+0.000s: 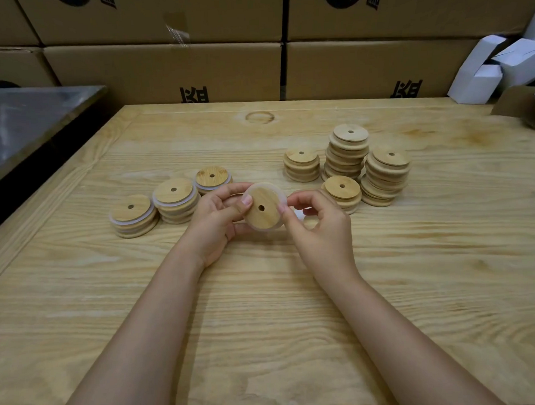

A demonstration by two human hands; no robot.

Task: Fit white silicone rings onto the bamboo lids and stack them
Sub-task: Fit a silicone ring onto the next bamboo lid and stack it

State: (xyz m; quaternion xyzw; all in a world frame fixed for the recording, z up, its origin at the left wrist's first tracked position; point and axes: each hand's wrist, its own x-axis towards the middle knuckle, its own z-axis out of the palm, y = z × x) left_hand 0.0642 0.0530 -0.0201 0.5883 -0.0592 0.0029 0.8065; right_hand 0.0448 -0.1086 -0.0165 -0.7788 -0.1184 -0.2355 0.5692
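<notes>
The left hand (220, 219) grips the bamboo lid (263, 207) tilted up, so the right hand (316, 221) fingers, pinched, can probably seat the white ring (283, 198).

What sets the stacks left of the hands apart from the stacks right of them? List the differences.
1. The left stacks show white silicone rings between lids; the right stacks show bare bamboo only.
2. The left stacks are short, three in a row; the right stacks number four, two standing clearly taller.
3. The left stacks sit by the left hand, the right ones beyond the right hand.

Both hold round bamboo lids with a centre hole.
</notes>
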